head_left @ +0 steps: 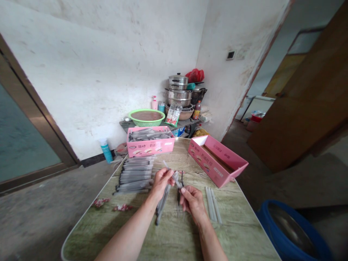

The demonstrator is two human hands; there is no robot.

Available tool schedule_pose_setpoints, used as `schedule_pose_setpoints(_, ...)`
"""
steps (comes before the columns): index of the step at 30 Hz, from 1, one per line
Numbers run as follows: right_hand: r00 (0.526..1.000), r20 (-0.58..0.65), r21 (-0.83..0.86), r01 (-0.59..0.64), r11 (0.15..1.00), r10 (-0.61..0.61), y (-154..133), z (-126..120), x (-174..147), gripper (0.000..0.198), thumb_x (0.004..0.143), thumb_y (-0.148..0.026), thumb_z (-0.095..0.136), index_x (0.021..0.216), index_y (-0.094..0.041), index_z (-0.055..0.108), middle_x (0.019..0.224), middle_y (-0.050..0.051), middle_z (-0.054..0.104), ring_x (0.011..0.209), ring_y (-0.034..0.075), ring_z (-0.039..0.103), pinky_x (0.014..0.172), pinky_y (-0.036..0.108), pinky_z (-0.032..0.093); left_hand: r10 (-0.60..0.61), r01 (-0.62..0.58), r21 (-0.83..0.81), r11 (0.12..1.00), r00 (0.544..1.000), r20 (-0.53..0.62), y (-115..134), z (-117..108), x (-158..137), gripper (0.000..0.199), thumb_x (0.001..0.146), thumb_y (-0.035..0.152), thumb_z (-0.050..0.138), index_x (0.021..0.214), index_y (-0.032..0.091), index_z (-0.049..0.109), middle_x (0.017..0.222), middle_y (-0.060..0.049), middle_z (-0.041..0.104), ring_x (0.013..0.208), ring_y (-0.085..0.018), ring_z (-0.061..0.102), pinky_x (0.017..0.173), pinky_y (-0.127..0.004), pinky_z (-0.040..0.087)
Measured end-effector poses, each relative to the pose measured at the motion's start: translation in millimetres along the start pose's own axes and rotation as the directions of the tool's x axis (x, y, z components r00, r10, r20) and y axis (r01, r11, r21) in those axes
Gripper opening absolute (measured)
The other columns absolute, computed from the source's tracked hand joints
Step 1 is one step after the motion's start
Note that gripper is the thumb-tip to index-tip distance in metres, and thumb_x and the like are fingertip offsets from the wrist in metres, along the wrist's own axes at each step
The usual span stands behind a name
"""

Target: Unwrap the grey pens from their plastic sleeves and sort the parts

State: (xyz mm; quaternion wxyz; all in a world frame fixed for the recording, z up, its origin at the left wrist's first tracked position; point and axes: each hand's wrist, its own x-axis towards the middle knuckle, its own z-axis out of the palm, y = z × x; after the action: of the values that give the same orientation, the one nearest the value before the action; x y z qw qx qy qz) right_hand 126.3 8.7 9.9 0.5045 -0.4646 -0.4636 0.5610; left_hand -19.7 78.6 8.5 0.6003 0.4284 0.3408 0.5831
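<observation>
Between my two hands is a slim translucent plastic tube [176, 179], tilted, with a darker lower end. My left hand [162, 183] pinches its upper part, and my right hand [193, 203] grips the lower end with thumb and fingers. Beneath them lie several thin dark rods [178, 199], partly hidden by my right hand. A few dark-filled tubes [161, 208] rest beside my left wrist. Farther left a row of similar tubes with black ends [136, 175] is laid out. Several pale tubes [213, 204] lie to the right of my right hand.
A pink box [150, 148] full of tubes stands at the table's back left; another pink box [217, 161] sits back right. Behind are a green basin [146, 117] and stacked pots [179, 94]. A blue barrel [293, 232] stands on the floor at right.
</observation>
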Motion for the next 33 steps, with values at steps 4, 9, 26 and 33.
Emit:
schedule_pose_setpoints(4,0.998,-0.061,-0.038,0.027,0.999,-0.029,-1.7,-4.9,0.1,0.038,0.076,-0.048,0.064,0.057,-0.018,0.051,0.042,-0.003,0.051,0.03,0.005,0.035,0.033,0.018,0.018,0.008,-0.009,-0.012,1.0,0.997,-0.074,1.2,-1.1,0.8,0.035,0.07,0.046,0.071,0.076,0.014,0.059,0.056,0.001,0.058,0.044,-0.008,0.051,0.044,-0.018,0.041)
schedule_pose_setpoints(9,0.972,-0.168,-0.27,0.116,0.956,-0.165,1.9,-20.2,2.8,0.033,0.077,-0.042,0.062,0.055,-0.02,0.049,0.042,-0.005,0.045,0.036,0.008,0.035,0.038,0.022,0.026,0.018,-0.024,-0.039,0.999,0.988,-0.153,0.0,-4.1,3.7,0.039,0.067,0.048,0.073,0.077,0.014,0.058,0.054,0.002,0.058,0.044,-0.008,0.053,0.045,-0.018,0.043)
schedule_pose_setpoints(26,0.974,-0.057,-0.887,0.051,0.459,-0.217,-8.2,-39.8,-5.1,0.021,0.077,-0.034,0.058,0.061,-0.021,0.063,0.06,0.005,0.066,0.056,0.018,0.058,0.051,0.026,0.029,0.024,-0.031,-0.038,0.999,0.985,-0.169,0.0,-5.1,5.0,0.041,0.065,0.05,0.074,0.076,0.014,0.059,0.055,0.002,0.059,0.045,-0.009,0.054,0.043,-0.019,0.044)
schedule_pose_setpoints(33,0.933,-0.001,-0.741,0.241,0.627,-0.359,-11.7,-21.8,-5.9,0.036,0.09,-0.041,0.046,0.062,-0.02,0.056,0.052,0.0,0.052,0.05,0.014,0.047,0.051,0.025,0.027,-0.019,0.019,0.003,1.0,0.999,-0.042,1.1,3.5,-1.0,0.038,0.068,0.048,0.072,0.078,0.014,0.06,0.057,0.001,0.059,0.045,-0.009,0.053,0.043,-0.019,0.044)
